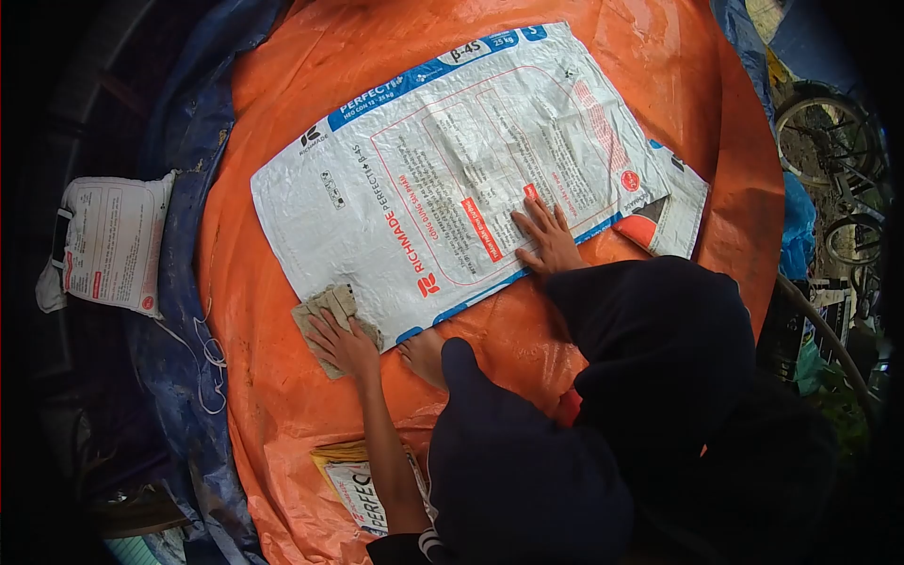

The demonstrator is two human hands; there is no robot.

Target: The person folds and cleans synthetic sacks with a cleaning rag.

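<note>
A large white and blue printed sack (424, 188) lies flat on an orange tarp (320, 66). My left hand (344, 341) rests with fingers spread on a greyish-beige folded cloth (325, 311), which overlaps the sack's lower left corner. On the sack's near edge, beside a red printed label, my right hand (549, 237) lies flat with its fingers apart. A bare foot (424, 358) touches the near edge of the sack between the two hands.
Another printed sack (692, 193) lies partly under the large one at right. Folded sacks (353, 485) lie near my left forearm. A small white bag (118, 240) with loose string sits on blue tarp (188, 377) at left. Bicycles (833, 141) stand at far right.
</note>
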